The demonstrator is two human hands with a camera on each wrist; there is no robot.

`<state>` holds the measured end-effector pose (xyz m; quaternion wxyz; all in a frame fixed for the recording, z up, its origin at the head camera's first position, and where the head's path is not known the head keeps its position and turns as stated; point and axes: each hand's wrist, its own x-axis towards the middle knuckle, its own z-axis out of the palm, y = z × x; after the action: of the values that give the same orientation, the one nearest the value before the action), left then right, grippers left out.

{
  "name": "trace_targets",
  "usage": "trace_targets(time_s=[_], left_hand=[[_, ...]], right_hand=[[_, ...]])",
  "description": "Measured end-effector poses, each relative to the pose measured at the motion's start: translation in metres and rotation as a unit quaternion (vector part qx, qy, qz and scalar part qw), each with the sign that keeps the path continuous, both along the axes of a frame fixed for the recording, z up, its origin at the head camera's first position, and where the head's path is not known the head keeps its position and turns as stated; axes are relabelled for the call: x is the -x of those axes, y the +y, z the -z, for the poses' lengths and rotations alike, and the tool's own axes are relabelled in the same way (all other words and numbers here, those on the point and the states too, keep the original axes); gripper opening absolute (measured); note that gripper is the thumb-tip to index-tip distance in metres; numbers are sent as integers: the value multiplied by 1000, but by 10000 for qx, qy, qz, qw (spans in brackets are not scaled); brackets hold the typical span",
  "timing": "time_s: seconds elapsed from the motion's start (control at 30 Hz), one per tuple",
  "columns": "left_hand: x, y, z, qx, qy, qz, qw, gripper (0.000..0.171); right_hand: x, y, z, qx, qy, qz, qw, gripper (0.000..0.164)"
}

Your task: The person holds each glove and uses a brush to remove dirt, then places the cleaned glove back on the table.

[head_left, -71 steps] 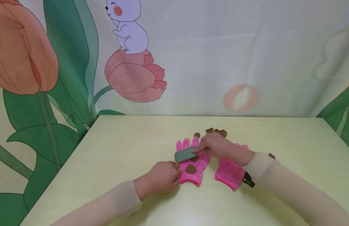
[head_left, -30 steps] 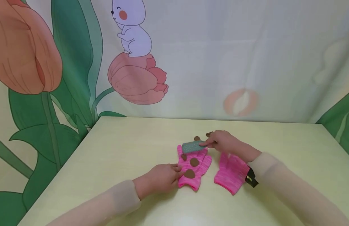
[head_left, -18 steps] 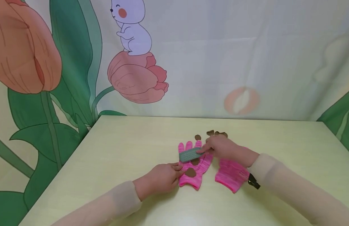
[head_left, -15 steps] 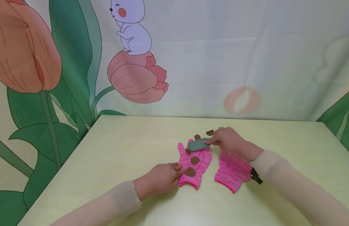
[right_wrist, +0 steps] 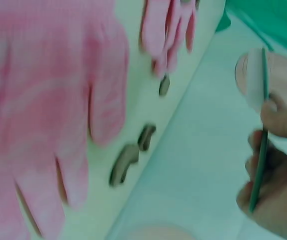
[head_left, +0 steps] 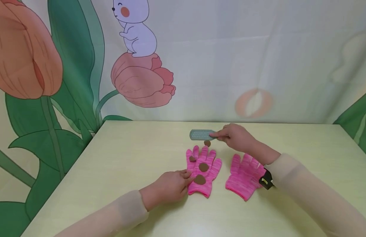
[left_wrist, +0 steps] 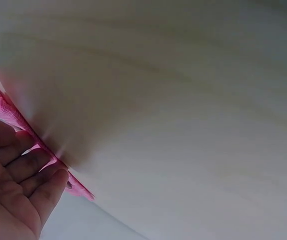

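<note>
My right hand [head_left: 237,136] grips a grey-green brush [head_left: 200,134], held beyond the fingertips of the left pink glove [head_left: 212,171]. In the right wrist view the brush's thin green back shows edge-on, with pale bristles [right_wrist: 255,80]. The glove lies flat with its fingers pointing away. Brown patches [head_left: 199,179] dot its palm, and a small brown patch [head_left: 192,158] is near its leftmost fingers. My left hand [head_left: 171,186] holds that glove by its left edge near the cuff. In the left wrist view its bent fingers [left_wrist: 27,164] meet the pink edge.
A second pink glove [head_left: 242,181] lies to the right, partly under my right forearm. A brown piece [head_left: 207,143] sits just past the left glove's fingertips; more brown pieces [right_wrist: 124,162] show in the right wrist view. A patterned curtain [head_left: 212,65] hangs behind the table.
The brush, after passing back and forth over the glove's fingers, has moved away from it toward the table's far side. The small brown patch has shifted slightly left. My left hand has stayed put.
</note>
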<state>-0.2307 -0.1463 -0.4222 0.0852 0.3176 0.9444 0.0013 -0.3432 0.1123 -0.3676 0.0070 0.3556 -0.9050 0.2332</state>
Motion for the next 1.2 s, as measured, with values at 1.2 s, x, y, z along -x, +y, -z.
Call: trace_targets(time_s=[1.2], left_hand=[[7, 4, -4, 15, -110, -110, 9999, 40]], right_hand=[[-50, 6, 31, -1033, 210, -442, 9935, 37]])
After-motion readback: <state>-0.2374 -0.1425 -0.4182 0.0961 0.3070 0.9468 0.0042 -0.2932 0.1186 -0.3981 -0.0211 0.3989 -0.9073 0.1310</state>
